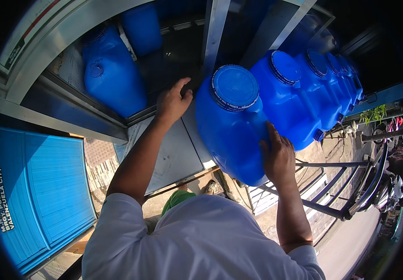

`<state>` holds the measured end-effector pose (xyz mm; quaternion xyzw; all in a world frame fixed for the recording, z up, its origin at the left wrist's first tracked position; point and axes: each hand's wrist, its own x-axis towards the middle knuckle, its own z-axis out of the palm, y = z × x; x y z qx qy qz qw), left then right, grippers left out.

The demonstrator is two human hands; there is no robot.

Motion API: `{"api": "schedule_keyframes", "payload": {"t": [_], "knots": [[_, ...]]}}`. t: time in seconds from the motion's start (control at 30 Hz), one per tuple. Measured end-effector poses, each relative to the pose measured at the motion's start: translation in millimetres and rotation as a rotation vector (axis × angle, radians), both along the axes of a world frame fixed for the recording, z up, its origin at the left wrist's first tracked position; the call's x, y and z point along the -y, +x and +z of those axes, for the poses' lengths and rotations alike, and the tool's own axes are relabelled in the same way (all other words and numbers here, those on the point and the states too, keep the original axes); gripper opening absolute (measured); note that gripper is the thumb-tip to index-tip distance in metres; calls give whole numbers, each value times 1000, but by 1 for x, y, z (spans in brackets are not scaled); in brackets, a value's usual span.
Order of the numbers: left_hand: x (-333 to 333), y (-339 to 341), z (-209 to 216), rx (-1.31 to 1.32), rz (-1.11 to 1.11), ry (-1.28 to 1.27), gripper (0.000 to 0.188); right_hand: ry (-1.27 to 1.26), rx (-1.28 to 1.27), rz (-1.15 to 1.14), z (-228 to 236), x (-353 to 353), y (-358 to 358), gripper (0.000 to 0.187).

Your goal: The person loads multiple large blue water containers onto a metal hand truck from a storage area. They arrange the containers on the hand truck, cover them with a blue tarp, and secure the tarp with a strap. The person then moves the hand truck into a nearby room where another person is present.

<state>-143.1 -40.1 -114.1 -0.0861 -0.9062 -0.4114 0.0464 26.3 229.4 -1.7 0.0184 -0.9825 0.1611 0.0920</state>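
Observation:
A big blue water jug [231, 140] with a wide round lid stands before me on a grey metal ledge [171, 149]. My right hand [278, 156] is closed on the handle at the jug's right side; its fingertips are partly hidden. To the left of the same jug, my left hand [173, 102] is raised with thumb and fingers apart, holding nothing. Beside the jug, a second blue jug [283, 102] begins a row of several like it, running off to the right. Their lids have printed bands round them.
Behind a metal-framed opening at the left, another blue jug [112, 77] lies tilted, its small spout showing. A metal post [214, 35] rises behind the near jug. At the lower left is a blue panel [56, 172]. Dark metal rails [336, 205] stand at the right, near the road.

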Motion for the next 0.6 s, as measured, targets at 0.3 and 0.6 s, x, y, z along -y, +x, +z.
{"api": "schedule_keyframes", "payload": {"t": [0.3,0.6], "knots": [[-84,-142,86,-949,-496,-1233,26,-71,-121,-52,-3,0,-1,40],[6,-88,104,-631,-502,-1216,37,-166,-129,-34,-2,0,1,36]]}}
